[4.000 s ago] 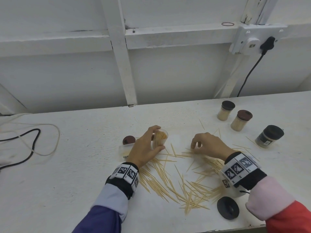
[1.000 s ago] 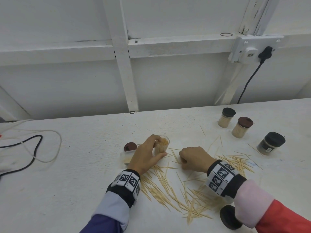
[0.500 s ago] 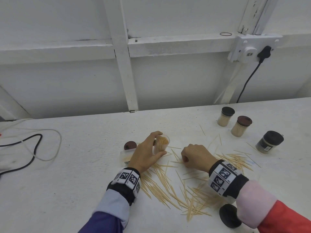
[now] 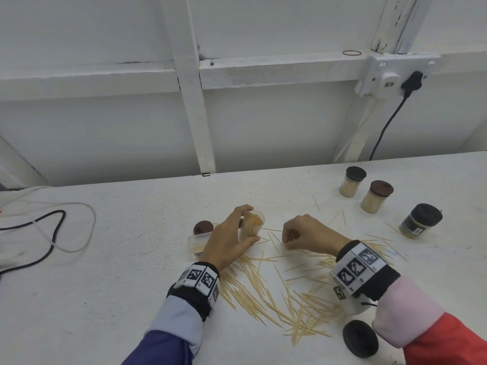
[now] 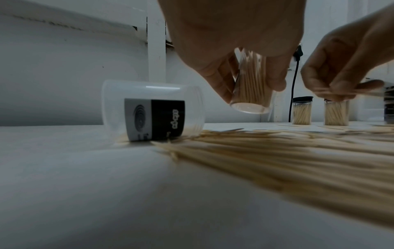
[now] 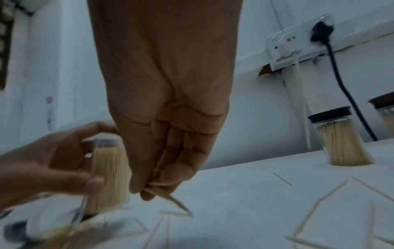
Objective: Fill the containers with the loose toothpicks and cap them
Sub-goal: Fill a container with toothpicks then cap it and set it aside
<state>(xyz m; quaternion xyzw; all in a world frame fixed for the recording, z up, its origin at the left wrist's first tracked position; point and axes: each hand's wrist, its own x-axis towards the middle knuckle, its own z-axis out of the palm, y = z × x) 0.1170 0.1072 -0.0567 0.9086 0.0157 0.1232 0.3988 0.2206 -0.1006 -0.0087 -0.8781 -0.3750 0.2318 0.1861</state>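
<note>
White desk (image 4: 131, 259) carries scattered loose wooden toothpicks (image 4: 263, 293). Left hand (image 4: 226, 241) grips the clear plastic toothpick container (image 4: 251, 226), lifted and tilted. Right hand (image 4: 308, 234), just to its right, pinches a few toothpicks lying roughly level; judged: upend them to enter the container's mouth.

The tabletop (image 4: 110, 259) is white, matt and slightly grainy. Loose toothpicks (image 4: 253, 288) are pale, unvarnished wood. The open container (image 4: 251, 227) looks like clear, glossy plastic, as does the one lying on its side (image 5: 152, 112) at its 9 o'clock, which bears a printed paper label. The loose lid (image 4: 360, 338) at 5 o'clock is matt black; the cuffs are soft cloth
</note>
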